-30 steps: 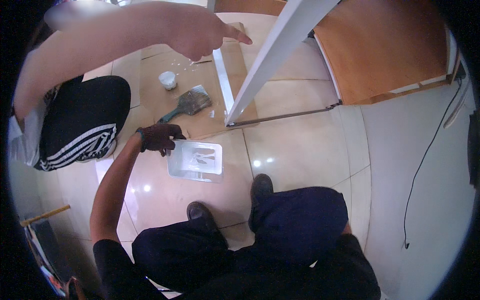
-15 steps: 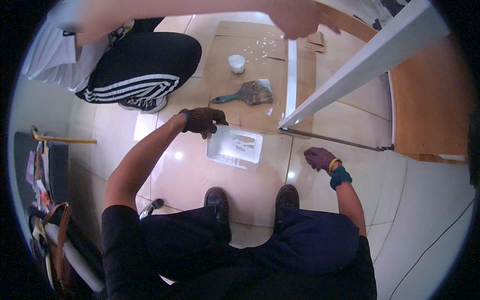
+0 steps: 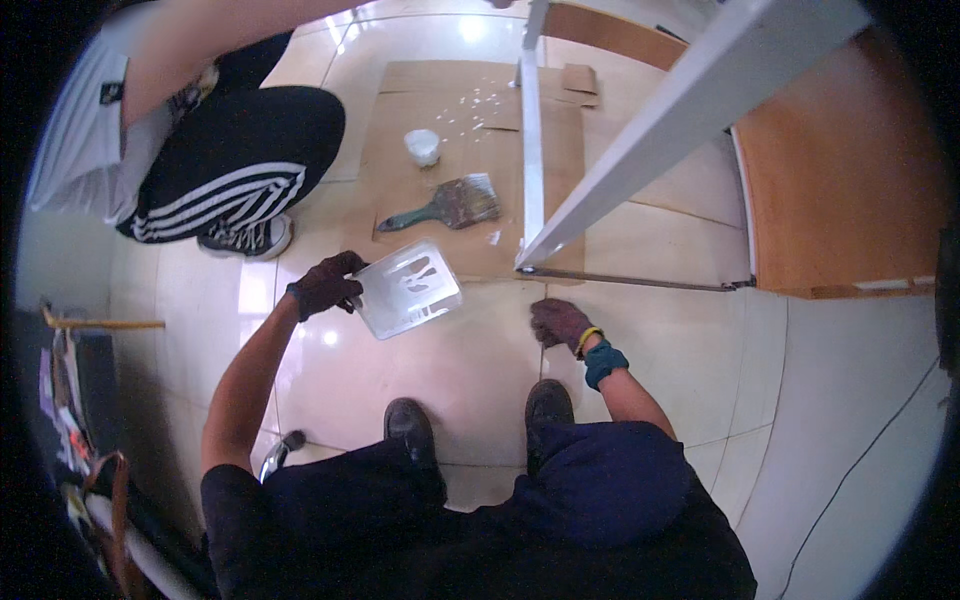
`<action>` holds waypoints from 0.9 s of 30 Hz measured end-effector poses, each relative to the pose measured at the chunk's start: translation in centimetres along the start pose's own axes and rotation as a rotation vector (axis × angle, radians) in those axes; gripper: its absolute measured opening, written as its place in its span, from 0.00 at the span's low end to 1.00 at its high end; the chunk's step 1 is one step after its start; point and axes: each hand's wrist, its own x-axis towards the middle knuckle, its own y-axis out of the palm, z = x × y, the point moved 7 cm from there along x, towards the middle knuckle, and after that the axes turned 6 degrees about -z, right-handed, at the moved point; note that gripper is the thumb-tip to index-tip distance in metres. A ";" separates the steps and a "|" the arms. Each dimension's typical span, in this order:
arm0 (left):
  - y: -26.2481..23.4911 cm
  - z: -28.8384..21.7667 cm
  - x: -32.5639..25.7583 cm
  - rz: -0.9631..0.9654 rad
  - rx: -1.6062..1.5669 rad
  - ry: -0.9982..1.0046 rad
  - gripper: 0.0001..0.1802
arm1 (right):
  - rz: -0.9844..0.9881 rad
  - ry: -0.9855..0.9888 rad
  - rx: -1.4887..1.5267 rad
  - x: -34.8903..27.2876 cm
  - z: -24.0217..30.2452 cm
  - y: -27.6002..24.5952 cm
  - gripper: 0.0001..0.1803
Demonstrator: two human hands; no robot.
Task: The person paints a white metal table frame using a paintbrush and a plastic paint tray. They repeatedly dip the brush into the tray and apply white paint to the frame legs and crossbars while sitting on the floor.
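Note:
My left hand (image 3: 328, 286), in a dark brown knitted glove, grips a shallow white plastic tray (image 3: 385, 315) by its left edge. The tray is tilted, with white streaks of wet-looking paint inside. My right hand (image 3: 562, 324), in a similar glove with a yellow band and teal cuff, hovers over the tiles below the corner of a white metal frame (image 3: 531, 150). Its fingers are loosely curled, and nothing shows in them. A wide paintbrush (image 3: 462, 203) with a teal handle lies on flattened cardboard (image 3: 400, 90), beside a small white cup (image 3: 422, 147).
Another person crouches at the left in black striped trousers (image 3: 290, 130), one arm stretched across the top. A slanted white bar (image 3: 680, 125) rises beside a wooden panel (image 3: 850, 180) at the right. White paint drops dot the cardboard. A cluttered rack (image 3: 95, 400) stands at the far left.
My left hand has drawn the tray to the left and tilted it. My right hand has come inward, nearer the frame's corner. The other person's hand has left the frame, and the view has shifted.

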 end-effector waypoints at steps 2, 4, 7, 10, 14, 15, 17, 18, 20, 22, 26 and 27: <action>0.2 -0.5 0.2 -0.009 -0.077 0.016 0.17 | 0.040 -0.502 -0.750 -0.8 4.2 2.6 0.20; 0.0 -0.8 0.5 -0.029 -0.142 0.044 0.16 | 0.124 -0.408 -0.904 -2.5 8.0 4.5 0.23; 0.1 -0.9 1.9 -0.085 -0.145 0.106 0.16 | 0.285 -0.379 -1.137 -5.2 11.9 6.5 0.24; 0.9 -1.6 2.8 -0.118 -0.231 0.148 0.17 | 0.318 -0.416 -1.226 -4.9 12.4 7.6 0.24; 0.8 -2.1 4.2 -0.173 -0.297 0.146 0.19 | 0.311 0.035 -0.954 -0.4 9.8 8.7 0.23; 0.6 -2.3 4.3 -0.204 -0.294 0.152 0.19 | 0.272 0.126 -0.735 1.0 8.8 9.2 0.22; 0.6 -3.2 4.5 -0.253 -0.174 0.147 0.20 | 0.196 0.315 -0.285 2.8 6.7 10.7 0.21; 0.5 -3.4 4.6 -0.274 -0.179 0.169 0.20 | 0.094 0.378 -0.088 4.0 5.5 11.6 0.20; 0.5 -3.8 4.6 -0.308 -0.139 0.182 0.21 | 0.158 0.212 0.231 6.6 4.3 15.1 0.20; 0.4 -4.8 4.5 -0.355 -0.028 0.177 0.22 | 0.147 -0.041 0.415 8.4 4.5 17.6 0.20; 0.1 -4.5 5.3 -0.407 -0.130 0.137 0.20 | -0.013 -0.057 0.931 9.9 7.2 22.0 0.23; 0.0 -4.5 5.3 -0.431 -0.148 0.146 0.19 | -0.055 0.116 1.162 10.6 7.6 23.0 0.25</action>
